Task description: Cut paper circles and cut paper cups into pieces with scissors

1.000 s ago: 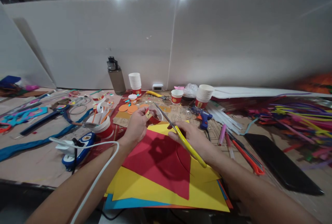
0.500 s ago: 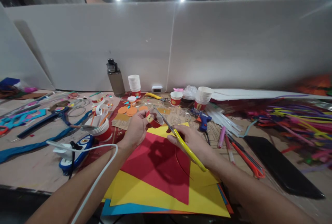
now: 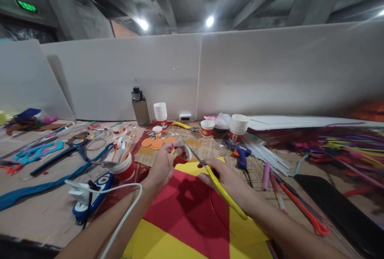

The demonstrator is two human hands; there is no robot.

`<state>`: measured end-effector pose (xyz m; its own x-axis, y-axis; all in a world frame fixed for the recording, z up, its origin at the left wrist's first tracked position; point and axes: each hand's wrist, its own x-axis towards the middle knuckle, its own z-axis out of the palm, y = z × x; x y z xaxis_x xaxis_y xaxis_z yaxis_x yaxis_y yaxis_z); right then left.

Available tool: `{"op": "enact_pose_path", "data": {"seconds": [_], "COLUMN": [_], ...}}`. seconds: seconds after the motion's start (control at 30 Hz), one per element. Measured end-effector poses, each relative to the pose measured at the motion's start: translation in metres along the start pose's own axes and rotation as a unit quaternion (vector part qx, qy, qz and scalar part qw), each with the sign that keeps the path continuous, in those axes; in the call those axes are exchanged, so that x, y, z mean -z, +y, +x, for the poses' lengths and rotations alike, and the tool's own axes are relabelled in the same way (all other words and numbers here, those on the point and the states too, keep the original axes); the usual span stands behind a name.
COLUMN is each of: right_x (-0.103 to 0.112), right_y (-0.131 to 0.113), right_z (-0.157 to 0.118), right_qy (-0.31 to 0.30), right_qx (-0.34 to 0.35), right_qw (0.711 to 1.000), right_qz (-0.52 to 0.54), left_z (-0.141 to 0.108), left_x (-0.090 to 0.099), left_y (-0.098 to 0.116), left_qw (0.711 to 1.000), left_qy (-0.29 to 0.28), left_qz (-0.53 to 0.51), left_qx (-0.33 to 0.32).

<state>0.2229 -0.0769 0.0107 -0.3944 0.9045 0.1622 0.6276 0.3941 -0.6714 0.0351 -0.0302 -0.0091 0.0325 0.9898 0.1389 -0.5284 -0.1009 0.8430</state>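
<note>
My left hand (image 3: pixel 163 165) pinches a cut piece of a red paper cup (image 3: pixel 181 158), its white inner side curving toward the right. In my right hand (image 3: pixel 223 175) is a pair of yellow-handled scissors (image 3: pixel 225 195), the blades pointing up and left beside the cup piece. Whether the blades touch it I cannot tell. Beneath both hands lies a red sheet (image 3: pixel 192 215) on top of yellow sheets (image 3: pixel 162 241).
Left stand paper cups with sticks (image 3: pixel 123 167) and a blue power strip (image 3: pixel 99 197). Behind are a bottle (image 3: pixel 140 109), stacked cups (image 3: pixel 160 113), orange discs (image 3: pixel 157 144) and another cup stack (image 3: pixel 239 127). Right lie a blue glue gun (image 3: pixel 242 156), red-handled scissors (image 3: pixel 306 207) and a black slab (image 3: pixel 339 207).
The head view has tilted up, so the table sits lower in the picture. Both hands keep their hold on the cup piece and the scissors, with little other visible movement.
</note>
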Motion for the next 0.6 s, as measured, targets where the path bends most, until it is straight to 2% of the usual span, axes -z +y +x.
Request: {"op": "enact_pose_path", "data": {"seconds": [0.27,0.37,0.43,0.53,0.6], "right_x": [-0.005,-0.004,-0.003,-0.001,0.002], "right_y": [0.029,0.032,0.032,0.033,0.033], "right_z": [0.009,0.011,0.012,0.011,0.012], "right_qy": [0.08,0.105,0.12,0.128,0.122], "right_qx": [-0.038,-0.049,-0.055,-0.056,-0.055], "right_qw": [0.994,0.993,0.991,0.989,0.989], "right_qz": [0.058,0.031,0.001,-0.044,-0.057], "left_z": [0.001,0.005,0.008,0.011,0.011], "left_x": [0.006,0.013,0.017,0.017,0.015], "left_y": [0.006,0.002,0.001,0.004,0.009], "left_qw": [0.998,0.999,0.997,0.992,0.991], "left_qy": [0.039,0.049,0.08,0.126,0.131], "left_qz": [-0.017,-0.012,-0.002,0.013,0.025], "left_qx": [0.035,0.018,0.012,0.014,0.01]}}
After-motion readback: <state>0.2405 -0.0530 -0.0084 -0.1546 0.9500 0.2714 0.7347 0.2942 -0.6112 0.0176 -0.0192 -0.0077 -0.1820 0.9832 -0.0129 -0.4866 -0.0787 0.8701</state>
